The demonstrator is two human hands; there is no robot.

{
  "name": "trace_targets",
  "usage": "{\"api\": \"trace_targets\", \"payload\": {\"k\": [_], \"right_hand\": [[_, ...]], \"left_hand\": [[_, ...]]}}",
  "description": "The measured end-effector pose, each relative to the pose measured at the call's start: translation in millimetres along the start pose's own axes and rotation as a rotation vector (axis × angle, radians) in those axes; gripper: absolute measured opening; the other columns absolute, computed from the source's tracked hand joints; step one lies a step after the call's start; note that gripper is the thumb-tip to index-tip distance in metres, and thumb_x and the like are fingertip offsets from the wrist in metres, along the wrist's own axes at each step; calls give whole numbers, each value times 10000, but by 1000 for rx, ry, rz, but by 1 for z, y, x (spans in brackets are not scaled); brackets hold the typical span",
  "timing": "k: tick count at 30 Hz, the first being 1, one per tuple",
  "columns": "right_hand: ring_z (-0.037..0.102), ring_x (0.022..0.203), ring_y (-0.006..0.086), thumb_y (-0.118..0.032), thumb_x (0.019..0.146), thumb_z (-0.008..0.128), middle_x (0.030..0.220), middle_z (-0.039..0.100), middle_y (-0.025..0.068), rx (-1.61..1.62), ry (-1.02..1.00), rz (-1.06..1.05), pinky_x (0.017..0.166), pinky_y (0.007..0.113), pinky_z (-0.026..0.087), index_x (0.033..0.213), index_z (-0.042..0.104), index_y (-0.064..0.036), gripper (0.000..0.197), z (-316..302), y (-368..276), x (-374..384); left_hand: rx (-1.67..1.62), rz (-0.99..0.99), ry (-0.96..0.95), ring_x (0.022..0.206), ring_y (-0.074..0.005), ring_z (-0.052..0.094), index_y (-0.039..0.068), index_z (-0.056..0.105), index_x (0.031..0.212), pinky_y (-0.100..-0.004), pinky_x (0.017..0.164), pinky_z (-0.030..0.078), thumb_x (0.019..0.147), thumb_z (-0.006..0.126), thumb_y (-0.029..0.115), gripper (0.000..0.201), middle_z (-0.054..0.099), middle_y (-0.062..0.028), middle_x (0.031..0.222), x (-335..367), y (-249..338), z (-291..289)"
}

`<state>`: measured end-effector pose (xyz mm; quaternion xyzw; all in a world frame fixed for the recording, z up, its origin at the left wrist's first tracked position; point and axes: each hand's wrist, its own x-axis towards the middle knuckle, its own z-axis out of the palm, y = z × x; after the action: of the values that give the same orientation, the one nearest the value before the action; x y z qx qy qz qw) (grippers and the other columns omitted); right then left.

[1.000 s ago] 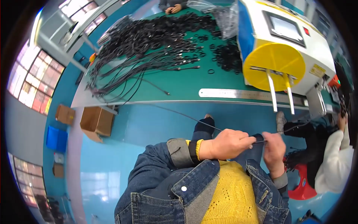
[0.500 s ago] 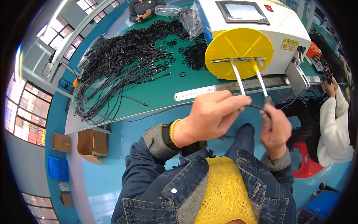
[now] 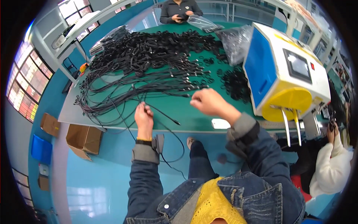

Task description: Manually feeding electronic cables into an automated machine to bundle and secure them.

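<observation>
My left hand (image 3: 144, 118) is over the front edge of the green table, its fingers closed on a thin black cable (image 3: 164, 112). One end of a cable points toward the right from beside these fingers, and a loop hangs below the table edge. To the right, my right hand (image 3: 210, 101) is raised over the table with curled fingers; anything inside them is hidden. Beyond my hands lies a bundle of black cables (image 3: 149, 89), metal-tipped ends to the right. Behind it is a large heap of coiled black cables (image 3: 149, 44).
At right stands a white and blue machine (image 3: 298, 48) with a yellow disc (image 3: 278, 102) and two protruding prongs (image 3: 286, 128). Small black rings (image 3: 236, 84) and a clear plastic bag (image 3: 235, 43) lie beside it. One person (image 3: 181, 13) is across the table, another (image 3: 330, 168) at right.
My view has swung left. Both hands have left the spot before the machine's prongs, where they held a black cable, and are now apart near the cable bundle.
</observation>
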<state>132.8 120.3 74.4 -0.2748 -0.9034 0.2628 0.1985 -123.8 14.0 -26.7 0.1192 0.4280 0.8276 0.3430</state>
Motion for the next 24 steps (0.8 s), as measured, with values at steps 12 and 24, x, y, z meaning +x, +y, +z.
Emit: {"api": "trace_targets", "payload": {"k": [12, 24], "right_hand": [[590, 883, 343, -159, 725, 527, 944, 627, 170, -499, 233, 8, 794, 417, 468, 953, 656, -98, 270, 21, 113, 393], [573, 932, 319, -111, 759, 535, 1013, 616, 140, -552, 270, -122, 808, 376, 451, 1032, 610, -69, 287, 54, 126, 519]], "left_hand": [[350, 146, -25, 569, -104, 504, -10, 489, 903, -228, 540, 426, 907, 439, 84, 107, 557, -65, 713, -11, -6, -17], [416, 77, -14, 590, -122, 522, -22, 480, 917, -244, 588, 446, 893, 430, 39, 83, 579, -99, 744, -15, 4, -19]]}}
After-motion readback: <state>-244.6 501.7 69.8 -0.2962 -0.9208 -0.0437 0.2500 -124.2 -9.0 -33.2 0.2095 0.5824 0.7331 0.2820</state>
